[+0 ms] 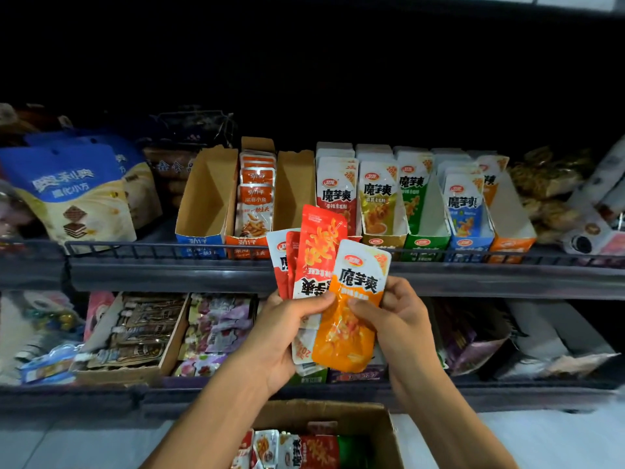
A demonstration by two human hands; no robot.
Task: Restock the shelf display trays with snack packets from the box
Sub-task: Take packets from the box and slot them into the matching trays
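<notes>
My left hand point(282, 328) grips a fanned bunch of red snack packets point(313, 255) in front of the upper shelf. My right hand point(402, 319) pinches an orange packet point(351, 319) at the front of that bunch. On the upper shelf stands a row of display trays: red point(355, 237), yellow point(384, 241), green point(427, 243), blue point(471, 244) and orange point(512, 245), each holding upright packets. Left of them an orange fish-snack tray point(247, 245) has two empty cardboard trays point(206, 198) beside it. The open cardboard box point(389, 431) with more packets sits below my arms.
A wire rail point(152, 247) runs along the upper shelf's front edge. Blue-and-cream wafer bags point(77, 194) stand at the left. The lower shelf holds a cardboard tray of brown packets point(135, 333), purple sweets point(220, 326) and other bags. Loose snacks pile at the far right point(554, 198).
</notes>
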